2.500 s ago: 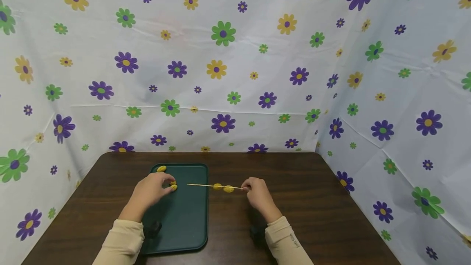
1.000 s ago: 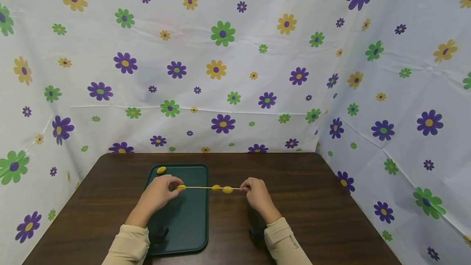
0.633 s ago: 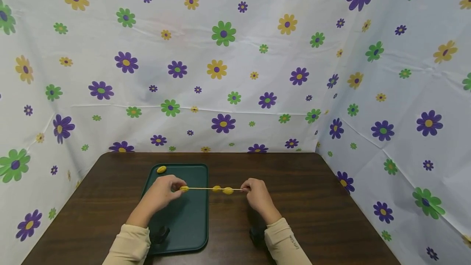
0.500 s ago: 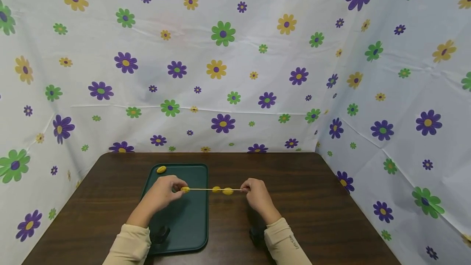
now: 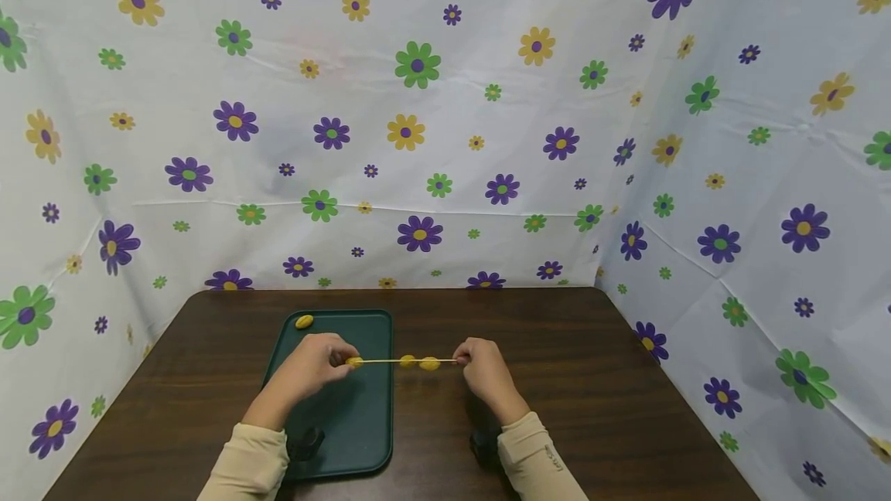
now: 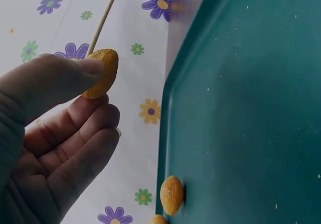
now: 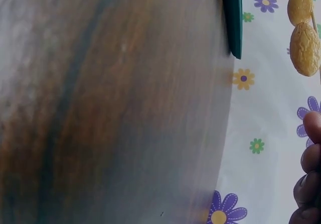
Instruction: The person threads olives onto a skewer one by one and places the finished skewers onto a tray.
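A thin wooden skewer [image 5: 383,361] is stretched level between the two hands. Its right end is pinched by my right hand [image 5: 487,377]; in the right wrist view only fingertips [image 7: 312,126] show at the edge. Two yellow, wrinkled oval pieces [image 7: 304,48] are threaded on it, nearer the right hand. My left hand [image 5: 309,366] pinches another yellow oval piece [image 6: 104,74] between thumb and fingers, at the skewer's left end. The skewer meets this piece; how deep it goes is hidden by the thumb.
A dark green tray [image 5: 348,439] lies on the brown wooden table [image 5: 592,408], under the left hand. In its far left corner is a loose yellow oval piece [image 6: 171,195], with a second piece [image 6: 158,219] partly cut off. Flowered white cloth [image 5: 445,99] surrounds the table.
My left hand has carried its oval piece from over the tray rightward to the skewer's tip, then slightly farther along. The skewer has tipped down to level. My right hand has hardly moved.
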Motion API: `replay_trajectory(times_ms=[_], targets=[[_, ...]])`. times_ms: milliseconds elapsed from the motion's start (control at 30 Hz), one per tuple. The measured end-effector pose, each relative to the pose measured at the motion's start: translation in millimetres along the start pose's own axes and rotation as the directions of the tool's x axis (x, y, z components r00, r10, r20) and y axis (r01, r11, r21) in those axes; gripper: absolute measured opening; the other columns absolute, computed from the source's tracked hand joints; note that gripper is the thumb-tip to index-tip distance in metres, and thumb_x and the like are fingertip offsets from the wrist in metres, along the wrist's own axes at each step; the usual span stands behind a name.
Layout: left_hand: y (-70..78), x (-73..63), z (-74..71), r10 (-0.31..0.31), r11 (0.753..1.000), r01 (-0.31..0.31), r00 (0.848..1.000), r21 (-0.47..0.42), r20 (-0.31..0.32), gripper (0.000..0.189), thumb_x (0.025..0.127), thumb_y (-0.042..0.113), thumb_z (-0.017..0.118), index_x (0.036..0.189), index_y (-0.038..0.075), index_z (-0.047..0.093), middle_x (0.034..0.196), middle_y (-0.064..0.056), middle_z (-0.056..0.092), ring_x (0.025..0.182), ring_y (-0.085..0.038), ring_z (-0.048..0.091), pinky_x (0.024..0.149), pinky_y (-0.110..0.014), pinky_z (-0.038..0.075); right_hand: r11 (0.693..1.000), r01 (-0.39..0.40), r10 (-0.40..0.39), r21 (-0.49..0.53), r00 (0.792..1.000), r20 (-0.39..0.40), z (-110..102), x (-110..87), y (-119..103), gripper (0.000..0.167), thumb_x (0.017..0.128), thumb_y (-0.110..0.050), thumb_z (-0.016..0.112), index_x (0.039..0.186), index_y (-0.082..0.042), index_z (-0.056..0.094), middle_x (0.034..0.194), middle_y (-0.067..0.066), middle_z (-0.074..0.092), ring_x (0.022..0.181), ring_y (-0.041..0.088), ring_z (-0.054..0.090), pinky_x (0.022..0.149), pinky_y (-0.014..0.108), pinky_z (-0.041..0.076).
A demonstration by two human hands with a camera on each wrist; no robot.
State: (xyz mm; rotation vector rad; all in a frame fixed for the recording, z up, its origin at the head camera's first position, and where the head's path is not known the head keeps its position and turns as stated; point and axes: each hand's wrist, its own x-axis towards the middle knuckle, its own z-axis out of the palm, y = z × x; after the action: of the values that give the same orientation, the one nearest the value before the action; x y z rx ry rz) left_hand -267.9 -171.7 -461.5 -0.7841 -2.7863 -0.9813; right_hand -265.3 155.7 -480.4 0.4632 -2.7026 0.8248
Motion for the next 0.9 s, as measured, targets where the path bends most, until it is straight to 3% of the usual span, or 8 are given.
replay_trajectory(times_ms=[533, 900], targets=[[4.1, 0.4, 1.7, -0.004, 1.0, 0.004, 1.0, 0.021, 0.005, 0.012, 0.084, 0.004, 0.081, 0.093, 0.011, 0.08, 0.084, 0.009, 0.067, 0.073, -0.005, 0.057, 0.063, -0.021, 0.053, 0.999, -0.002, 0.002, -0.046, 1.0, 0.0, 6.0, 0.0, -3.7, 0.028, 0.08, 0.016, 0.068, 0.074, -0.011, 0.074, 0.074, -0.006, 0.064, 0.075, 0.018, 0.065, 0.071, 0.036, 0.057], [5.5, 0.5, -0.2, 0.04, 0.999, -0.04, 0.999, 0.013, 0.018, 0.01, 0.085, 0.003, 0.079, 0.093, 0.01, 0.08, 0.083, 0.009, 0.065, 0.071, -0.004, 0.055, 0.061, -0.021, 0.051, 0.998, -0.011, 0.012, -0.056, 1.0, 0.01, 7.7, 1.4, -9.2, 0.03, 0.082, 0.016, 0.068, 0.075, -0.012, 0.075, 0.075, -0.006, 0.065, 0.078, 0.02, 0.066, 0.071, 0.036, 0.057]])
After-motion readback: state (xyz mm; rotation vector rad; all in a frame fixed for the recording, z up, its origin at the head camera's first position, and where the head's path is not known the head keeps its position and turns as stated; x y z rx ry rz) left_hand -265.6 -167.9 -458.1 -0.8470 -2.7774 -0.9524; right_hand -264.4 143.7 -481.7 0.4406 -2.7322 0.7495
